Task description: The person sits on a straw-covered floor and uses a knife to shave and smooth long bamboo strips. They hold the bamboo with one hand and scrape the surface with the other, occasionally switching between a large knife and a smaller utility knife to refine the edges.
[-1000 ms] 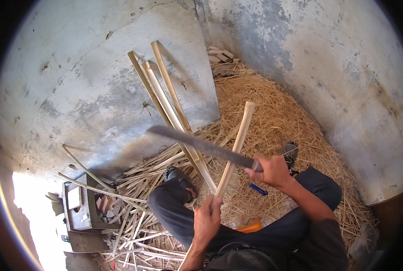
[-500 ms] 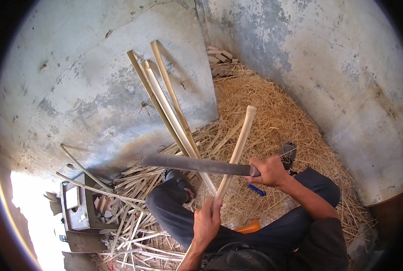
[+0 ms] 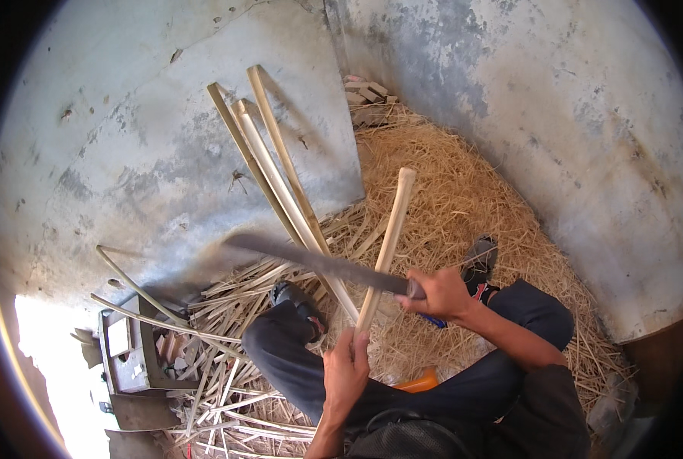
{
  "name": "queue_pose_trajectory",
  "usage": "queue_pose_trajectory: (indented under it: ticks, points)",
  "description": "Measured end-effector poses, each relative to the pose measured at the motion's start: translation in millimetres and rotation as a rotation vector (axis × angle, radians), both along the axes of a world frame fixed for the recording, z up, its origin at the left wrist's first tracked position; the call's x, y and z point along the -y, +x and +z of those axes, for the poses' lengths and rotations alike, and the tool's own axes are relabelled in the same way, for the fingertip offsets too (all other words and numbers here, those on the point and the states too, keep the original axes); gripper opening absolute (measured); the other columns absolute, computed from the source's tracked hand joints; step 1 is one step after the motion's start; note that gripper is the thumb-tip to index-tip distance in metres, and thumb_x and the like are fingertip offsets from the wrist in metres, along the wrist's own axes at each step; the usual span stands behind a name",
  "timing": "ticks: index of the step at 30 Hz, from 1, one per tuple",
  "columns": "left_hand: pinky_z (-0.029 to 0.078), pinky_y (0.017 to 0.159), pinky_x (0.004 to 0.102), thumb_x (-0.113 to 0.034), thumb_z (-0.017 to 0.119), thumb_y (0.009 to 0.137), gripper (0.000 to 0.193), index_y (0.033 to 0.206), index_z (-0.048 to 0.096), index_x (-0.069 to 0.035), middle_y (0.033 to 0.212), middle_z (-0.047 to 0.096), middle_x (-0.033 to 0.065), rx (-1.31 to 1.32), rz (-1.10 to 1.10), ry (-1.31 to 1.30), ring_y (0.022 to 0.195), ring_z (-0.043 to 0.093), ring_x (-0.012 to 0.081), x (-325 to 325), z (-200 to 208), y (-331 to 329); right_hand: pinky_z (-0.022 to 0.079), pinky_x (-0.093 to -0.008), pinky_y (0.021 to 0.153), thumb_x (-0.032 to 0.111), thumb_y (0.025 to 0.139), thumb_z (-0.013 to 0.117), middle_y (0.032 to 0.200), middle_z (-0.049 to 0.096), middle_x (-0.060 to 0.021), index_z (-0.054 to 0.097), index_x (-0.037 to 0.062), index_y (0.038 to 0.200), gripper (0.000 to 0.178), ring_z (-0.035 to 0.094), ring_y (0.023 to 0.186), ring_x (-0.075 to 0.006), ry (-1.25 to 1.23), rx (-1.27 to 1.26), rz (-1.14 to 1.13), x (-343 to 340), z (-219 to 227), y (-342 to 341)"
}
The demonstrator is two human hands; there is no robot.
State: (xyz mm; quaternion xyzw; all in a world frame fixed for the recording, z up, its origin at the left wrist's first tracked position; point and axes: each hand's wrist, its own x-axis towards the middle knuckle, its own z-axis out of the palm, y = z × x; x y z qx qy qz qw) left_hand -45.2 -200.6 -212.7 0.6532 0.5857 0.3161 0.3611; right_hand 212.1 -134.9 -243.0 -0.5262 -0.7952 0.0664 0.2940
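Note:
My left hand [image 3: 345, 375] is wrapped around the lower part of a pale split bamboo strip [image 3: 395, 218], which slants up and away from me. In my right hand [image 3: 442, 295] is the handle of a long dark machete [image 3: 311, 260], its blade reaching out to the left. The blade crosses the bamboo strip above my left hand; whether it bites into the strip I cannot tell. Motion smears the blade's far end. Both hands are over my lap, between my bent knees.
Several bamboo strips [image 3: 268, 168] lean on the left wall. Straw-like shavings [image 3: 441, 183] cover the floor ahead, with cut slivers [image 3: 219, 382] at the left. A wooden box [image 3: 138, 348] of scraps stands there. An orange object [image 3: 420, 381] and a blue one [image 3: 433, 320] lie near my legs.
My right hand has shifted left and slightly down, and the machete's far end has tipped upward. The bamboo strip's top has moved a little left. My left hand keeps its grip.

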Motion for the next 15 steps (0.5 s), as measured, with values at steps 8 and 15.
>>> queue_pose_trajectory:
  ticks: [8,15]
  points:
    - [0.047,0.056,0.0422,-0.022,0.059,0.109,0.026,0.095,0.063,-0.001,0.064,0.062,0.0173,-0.028,0.017,-0.014,0.057,0.065,0.033,16.4,2.0,-19.8,0.053,-0.043,0.05,0.072,0.095,0.062,0.058,0.064,-0.0083,0.07,0.0105,0.093,0.062,0.067,0.051,-0.0311,-0.098,-0.098,-0.073,-33.1,9.2,35.0]
    - [0.048,0.058,0.041,-0.02,0.059,0.108,0.025,0.094,0.063,-0.001,0.063,0.062,0.0155,-0.048,0.013,-0.047,0.059,0.066,0.0286,17.7,2.2,-25.8,0.049,-0.0399,0.047,0.063,0.097,0.066,0.053,0.056,-0.005,0.068,0.0088,0.084,0.056,0.06,0.046,-0.0215,-0.051,-0.076,-0.026,-38.0,7.7,34.4]
